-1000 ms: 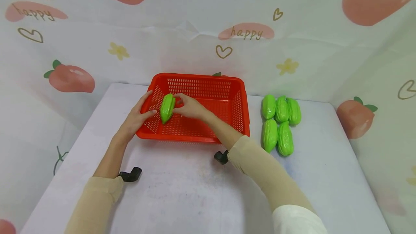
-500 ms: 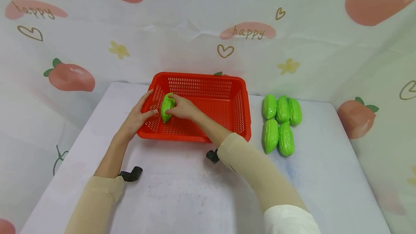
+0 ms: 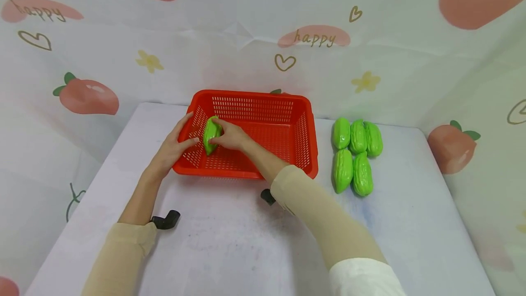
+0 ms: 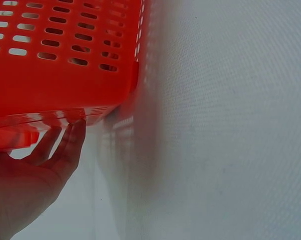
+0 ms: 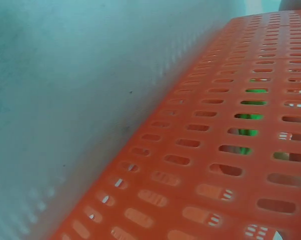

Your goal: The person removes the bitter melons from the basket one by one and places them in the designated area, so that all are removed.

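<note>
A red plastic basket (image 3: 304, 122) with slotted walls stands at the back of the table. My left hand (image 3: 170, 147) grips its left edge, thumb over the rim. In the left wrist view, my left hand's fingers (image 4: 70, 145) lie along the outside of the basket wall (image 4: 55, 90). Inside the basket, at its left end, a green ridged star fruit (image 3: 210, 137) stands lengthwise. My right hand (image 3: 231, 137) pinches it from the right. The right wrist view shows only the basket's outer wall, with green showing through some slots; the right hand is mostly hidden there.
Several more green star fruits (image 3: 358, 137) lie in two rows on the white table (image 3: 411, 223), right of the basket. A patterned cloth (image 3: 246, 58) hangs behind the table. Black wrist camera mounts (image 3: 166, 219) sit by both wrists.
My right hand has moved left onto the star fruit and its fingers have closed on it. The left hand has stayed on the basket edge.
</note>
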A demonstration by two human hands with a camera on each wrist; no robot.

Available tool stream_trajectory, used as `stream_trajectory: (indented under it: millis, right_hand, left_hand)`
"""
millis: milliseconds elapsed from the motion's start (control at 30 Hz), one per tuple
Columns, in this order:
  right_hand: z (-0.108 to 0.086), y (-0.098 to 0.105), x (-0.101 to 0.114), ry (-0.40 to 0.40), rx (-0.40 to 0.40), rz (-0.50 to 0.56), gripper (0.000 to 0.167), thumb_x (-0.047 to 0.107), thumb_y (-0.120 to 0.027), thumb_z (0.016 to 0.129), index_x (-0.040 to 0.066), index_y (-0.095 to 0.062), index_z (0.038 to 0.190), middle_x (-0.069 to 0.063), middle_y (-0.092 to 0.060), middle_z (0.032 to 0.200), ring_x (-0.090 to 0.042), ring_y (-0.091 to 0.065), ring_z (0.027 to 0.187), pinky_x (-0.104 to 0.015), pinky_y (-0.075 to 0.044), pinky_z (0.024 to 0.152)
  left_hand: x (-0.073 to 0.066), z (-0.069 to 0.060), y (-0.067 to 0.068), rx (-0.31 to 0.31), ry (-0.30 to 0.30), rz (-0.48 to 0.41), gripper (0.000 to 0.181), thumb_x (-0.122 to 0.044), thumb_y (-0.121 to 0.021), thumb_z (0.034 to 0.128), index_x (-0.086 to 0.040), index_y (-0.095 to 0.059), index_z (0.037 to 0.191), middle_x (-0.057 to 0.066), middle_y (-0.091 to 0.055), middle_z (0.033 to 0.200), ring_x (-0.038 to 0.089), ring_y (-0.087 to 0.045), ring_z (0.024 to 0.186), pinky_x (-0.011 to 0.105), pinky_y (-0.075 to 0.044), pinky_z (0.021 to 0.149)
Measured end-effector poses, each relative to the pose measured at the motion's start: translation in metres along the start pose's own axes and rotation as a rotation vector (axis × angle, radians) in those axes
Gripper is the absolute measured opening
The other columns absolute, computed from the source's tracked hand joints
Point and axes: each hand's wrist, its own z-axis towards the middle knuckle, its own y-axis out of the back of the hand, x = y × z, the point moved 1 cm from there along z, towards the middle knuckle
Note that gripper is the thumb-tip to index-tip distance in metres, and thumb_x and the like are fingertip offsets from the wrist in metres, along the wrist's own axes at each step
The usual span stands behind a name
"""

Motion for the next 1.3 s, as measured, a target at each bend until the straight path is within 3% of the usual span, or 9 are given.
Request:
stream_trajectory:
  millis: [367, 667, 800, 1067, 1300]
  right_hand:
    - [0.003, -0.006, -0.007, 0.018, -0.020, -0.067, 0.075, 0.032, -0.071, 0.093, 0.023, -0.033, 0.157, -0.008, -0.059, 0.130, -0.019, -0.054, 0.107, -0.032, -0.045, 0.096]
    - [0.005, -0.006, -0.006, 0.037, -0.029, -0.050, 0.073, 0.032, -0.072, 0.092, 0.021, -0.037, 0.155, -0.008, -0.059, 0.125, -0.018, -0.053, 0.103, -0.030, -0.044, 0.091]
    - [0.006, -0.006, -0.005, 0.037, -0.035, 0.003, 0.072, 0.031, -0.073, 0.091, 0.021, -0.039, 0.154, -0.008, -0.058, 0.126, -0.019, -0.053, 0.104, -0.029, -0.044, 0.090]
    - [0.003, -0.002, -0.006, 0.021, -0.018, 0.184, 0.069, 0.018, -0.074, 0.091, 0.019, -0.042, 0.153, -0.012, -0.059, 0.122, -0.019, -0.055, 0.100, -0.021, -0.050, 0.073]
    - [-0.003, 0.005, 0.000, 0.029, 0.026, 0.279, 0.070, 0.013, -0.073, 0.091, 0.020, -0.041, 0.153, -0.014, -0.057, 0.129, -0.020, -0.056, 0.104, -0.025, -0.052, 0.077]
  left_hand:
    - [0.000, 0.000, -0.001, 0.003, -0.020, -0.002, 0.071, -0.018, -0.053, 0.1015, -0.039, -0.016, 0.159, 0.011, -0.027, 0.157, 0.027, -0.046, 0.118, 0.033, -0.055, 0.083]
    - [0.002, 0.001, -0.001, 0.000, -0.023, -0.003, 0.071, -0.018, -0.053, 0.1011, -0.040, -0.017, 0.158, 0.010, -0.028, 0.157, 0.027, -0.048, 0.117, 0.030, -0.055, 0.082]
    - [0.002, 0.001, 0.000, -0.002, -0.024, -0.006, 0.071, -0.017, -0.053, 0.1011, -0.039, -0.017, 0.158, 0.010, -0.028, 0.157, 0.026, -0.048, 0.118, 0.031, -0.055, 0.083]
    - [0.000, 0.002, -0.002, 0.006, -0.024, -0.011, 0.071, -0.017, -0.054, 0.1008, -0.037, -0.017, 0.159, 0.013, -0.029, 0.156, 0.026, -0.049, 0.116, 0.030, -0.056, 0.080]
    - [-0.001, 0.000, 0.000, -0.003, -0.015, 0.003, 0.071, -0.019, -0.054, 0.1011, -0.038, -0.016, 0.159, 0.012, -0.028, 0.156, 0.026, -0.047, 0.118, 0.028, -0.055, 0.080]
